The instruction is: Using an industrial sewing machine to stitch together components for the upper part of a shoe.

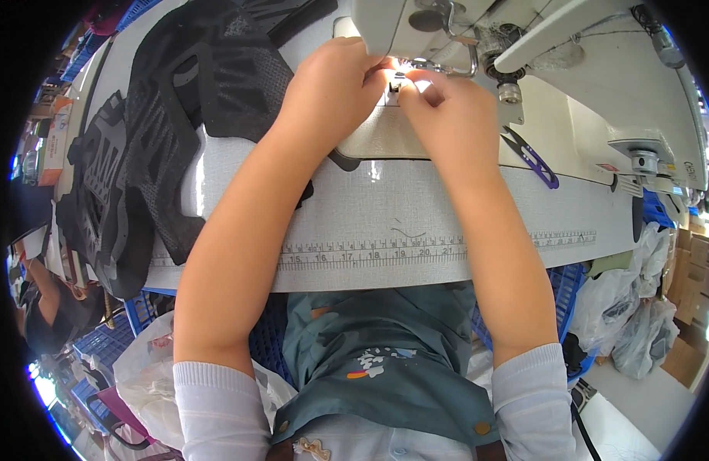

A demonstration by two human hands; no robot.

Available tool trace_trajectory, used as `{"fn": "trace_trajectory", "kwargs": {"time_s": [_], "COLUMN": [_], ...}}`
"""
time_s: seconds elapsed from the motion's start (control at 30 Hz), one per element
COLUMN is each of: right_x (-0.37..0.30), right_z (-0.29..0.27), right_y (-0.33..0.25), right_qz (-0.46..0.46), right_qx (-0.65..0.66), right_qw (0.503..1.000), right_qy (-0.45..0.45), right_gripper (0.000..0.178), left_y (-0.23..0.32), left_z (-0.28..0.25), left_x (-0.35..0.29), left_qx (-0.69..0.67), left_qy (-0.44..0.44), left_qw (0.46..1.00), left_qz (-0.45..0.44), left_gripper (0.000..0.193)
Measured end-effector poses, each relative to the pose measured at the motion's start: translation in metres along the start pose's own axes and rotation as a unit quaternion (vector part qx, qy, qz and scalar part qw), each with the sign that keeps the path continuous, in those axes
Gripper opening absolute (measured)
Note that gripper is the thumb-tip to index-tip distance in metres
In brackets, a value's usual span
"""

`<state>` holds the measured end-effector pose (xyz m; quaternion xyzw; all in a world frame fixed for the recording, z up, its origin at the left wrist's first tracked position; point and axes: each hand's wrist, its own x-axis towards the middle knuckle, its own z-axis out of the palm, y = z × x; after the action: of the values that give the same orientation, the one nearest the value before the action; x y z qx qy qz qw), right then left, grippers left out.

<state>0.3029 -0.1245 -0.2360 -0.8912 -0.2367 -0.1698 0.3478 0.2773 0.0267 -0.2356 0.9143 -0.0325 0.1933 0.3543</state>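
Both hands meet under the head of a white sewing machine (393, 27), close to its lit needle area. My left hand (335, 84) reaches in from the left with fingers closed; whatever is in its fingertips is hidden. On the other side, my right hand (456, 111) has thumb and forefinger pinched together beside the presser foot (399, 75). Any thread between the fingertips is too small to make out. Black mesh-patterned fabric pieces (239, 84) lie heaped on the table left of my left hand. Purple-handled thread snips (531, 157) rest right of my right hand.
A printed ruler strip (370, 253) runs along the near edge of the pale table (362, 200). Loose thread lies above it. Blue plastic baskets (566, 296) and plastic bags (642, 334) stand below the table. At far left, another person's arm (43, 284) shows.
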Motion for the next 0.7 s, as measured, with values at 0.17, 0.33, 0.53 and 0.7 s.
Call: {"fn": "trace_trajectory", "kwargs": {"time_s": [0.17,0.33,0.53,0.7], "right_x": [-0.004,-0.001,-0.003,-0.005], "right_z": [-0.016,-0.03,-0.032,-0.018], "right_y": [-0.011,-0.012,-0.016,-0.022], "right_qz": [0.039,0.034,0.004,-0.212], "right_qx": [0.103,0.117,0.12,0.171], "right_qw": [0.994,0.992,0.983,0.96], "right_qy": [0.007,-0.022,-0.14,-0.066], "right_gripper": [0.01,0.013,0.017,0.01], "left_y": [0.0,-0.005,-0.014,0.021], "left_z": [-0.005,-0.022,-0.049,-0.073], "left_x": [-0.001,0.006,0.004,-0.003], "left_qx": [-0.005,-0.387,-0.623,-0.289], "left_qy": [0.039,0.084,0.061,-0.16], "left_qw": [0.999,0.891,0.743,0.912], "left_qz": [-0.007,-0.221,-0.239,-0.243], "left_gripper": [0.015,0.018,0.02,0.015]}}
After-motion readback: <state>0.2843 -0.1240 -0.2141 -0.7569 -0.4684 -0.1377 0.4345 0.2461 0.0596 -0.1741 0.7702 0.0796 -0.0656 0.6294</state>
